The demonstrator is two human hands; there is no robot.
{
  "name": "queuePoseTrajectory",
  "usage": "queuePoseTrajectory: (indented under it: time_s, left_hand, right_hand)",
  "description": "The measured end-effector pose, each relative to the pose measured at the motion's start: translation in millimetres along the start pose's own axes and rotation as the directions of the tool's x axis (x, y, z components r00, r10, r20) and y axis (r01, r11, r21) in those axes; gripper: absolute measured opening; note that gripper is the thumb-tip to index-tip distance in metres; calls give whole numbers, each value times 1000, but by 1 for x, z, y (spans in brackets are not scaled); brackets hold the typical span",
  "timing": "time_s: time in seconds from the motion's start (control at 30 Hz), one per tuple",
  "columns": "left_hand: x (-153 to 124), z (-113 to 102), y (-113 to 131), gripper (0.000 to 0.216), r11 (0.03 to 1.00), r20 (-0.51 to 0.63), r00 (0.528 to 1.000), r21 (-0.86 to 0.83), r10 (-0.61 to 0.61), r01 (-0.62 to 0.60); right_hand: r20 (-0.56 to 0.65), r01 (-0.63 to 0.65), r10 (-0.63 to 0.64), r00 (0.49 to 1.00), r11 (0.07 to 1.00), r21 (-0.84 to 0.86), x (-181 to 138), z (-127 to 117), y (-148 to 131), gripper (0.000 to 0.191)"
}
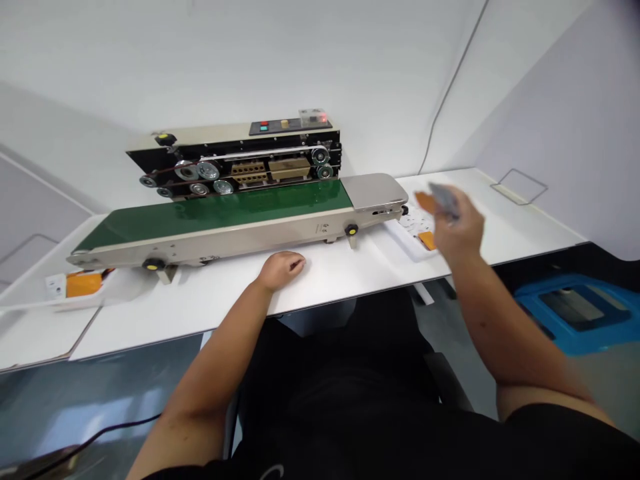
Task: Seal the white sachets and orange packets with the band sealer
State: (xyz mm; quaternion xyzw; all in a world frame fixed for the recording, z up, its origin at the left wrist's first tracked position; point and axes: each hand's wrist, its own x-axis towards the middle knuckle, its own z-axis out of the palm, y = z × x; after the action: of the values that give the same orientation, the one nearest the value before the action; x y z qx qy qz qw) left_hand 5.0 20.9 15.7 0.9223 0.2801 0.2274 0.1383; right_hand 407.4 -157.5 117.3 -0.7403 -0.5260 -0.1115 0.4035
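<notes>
Room: White panels closed in around you, and a thin grey cable [450,87] ran down the wall at your right.

Surface: A long white surface [520,213] stretched across in front of you, its near edge close to your body.

Machine: A band sealer [235,160] stood along the surface, with exposed wheels on its black front, a control panel [265,127] on top and a green conveyor belt [215,210] running along its lower front.

Left hand: Your left hand [281,270] rested on the surface just in front of the sealer's beige base. Its fingers [296,265] were curled, and you held nothing visible.

Right hand: Your right hand [457,230] was raised over the surface at the conveyor's right end, blurred by motion. Its fingers [453,213] were closed on a flat orange piece [425,202] and a flat grey piece [444,199], though the blur hid the exact grip.

Right tray: A white tray [400,243] lay below that hand, holding a printed white sheet [413,223] and an orange pouch [427,240].

Left tray: Another pale tray [120,293] sat beyond the conveyor's left end, with an orange pouch [83,285] and a white label [56,285].

Floor: A blue plastic crate [570,310] sat down to your right.
</notes>
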Motion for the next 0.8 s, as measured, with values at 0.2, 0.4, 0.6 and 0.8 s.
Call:
queuePoseTrajectory:
  time_s: [0.2, 0.4, 0.6, 0.8]
  left_hand:
    - [-2, -2, 1, 30, 1000, -22, 1000, 1, -20, 20]
    - [-3, -6, 16, 41, 996, 15, 998, -73, 61, -59]
    - [1, 7, 19, 73, 979, 166, 967, -89, 195, -182]
    - [1, 12, 17, 57, 994, 163, 982, -72, 94, -83]
  right_hand:
    - [380, 387, -574, 725, 797, 464, -87, 93, -79, 45]
    - [560, 306, -499, 661, 861, 406, -90, 150, -89, 56]
    - [571, 289, -522, 633, 844, 452, -92, 159, -78, 61]
    - [489, 265, -495, 718, 844, 466, -92, 166, -71, 51]
